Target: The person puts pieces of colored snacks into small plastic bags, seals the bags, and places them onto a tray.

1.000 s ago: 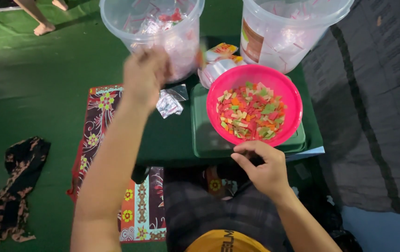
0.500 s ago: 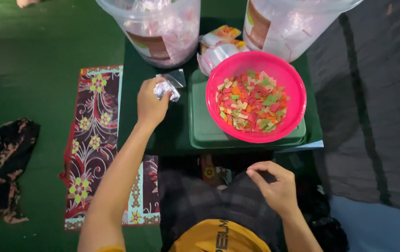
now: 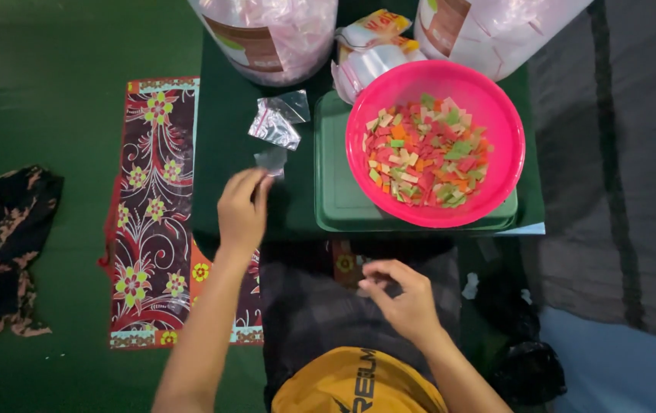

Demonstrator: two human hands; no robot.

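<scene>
One left hand (image 3: 242,210) pinches a small clear bag (image 3: 271,160).

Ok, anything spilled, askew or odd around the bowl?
No spill: the coloured pieces all sit inside the pink bowl. Only oddity: the bowl overhangs the green tray at its right edge. Loose clear bags lie beside it.

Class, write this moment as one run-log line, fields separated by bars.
left hand: pinching small clear bag | right hand: over lap, fingers curled | pink bowl: coloured pieces, on green tray
</scene>
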